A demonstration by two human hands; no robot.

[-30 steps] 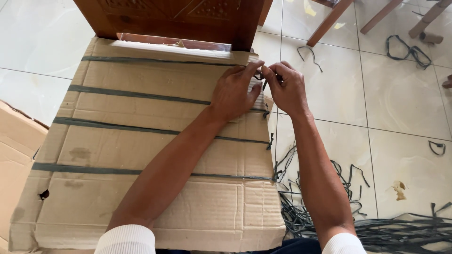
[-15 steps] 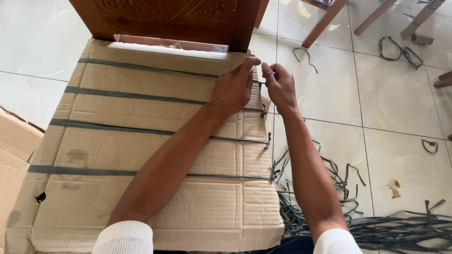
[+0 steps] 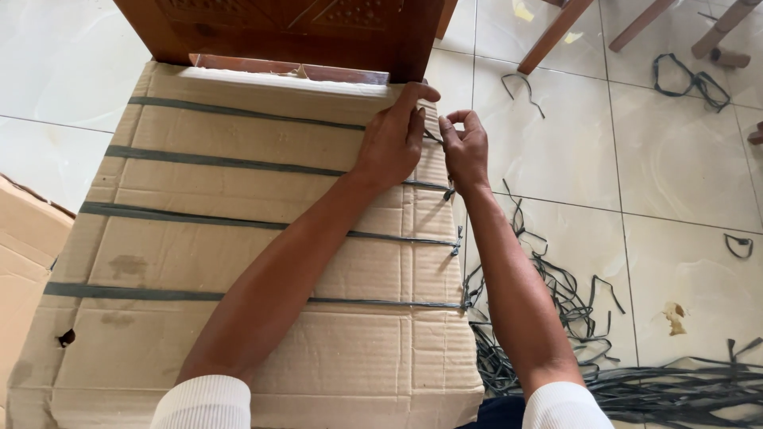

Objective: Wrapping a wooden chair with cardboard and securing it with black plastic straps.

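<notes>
A flat brown cardboard wrap (image 3: pixel 199 246) covers a piece of dark carved wooden furniture (image 3: pixel 302 32) and is bound by several dark grey straps (image 3: pixel 207 159). My left hand (image 3: pixel 393 139) presses on the cardboard's upper right corner and pinches the end of the top strap. My right hand (image 3: pixel 465 151) sits just past the cardboard's right edge, fingers closed on the same strap end (image 3: pixel 433 135). Knots of the lower straps show along the right edge (image 3: pixel 457 238).
A tangle of loose dark straps (image 3: pixel 556 318) lies on the white tiled floor to the right, with stray pieces (image 3: pixel 687 79) farther back. Wooden furniture legs (image 3: pixel 556 36) stand at the top right. Another cardboard piece (image 3: pixel 24 238) lies at the left.
Both hands have shifted slightly along the upper right corner, and my right hand has dropped a little lower beside the edge while still working the top strap's end.
</notes>
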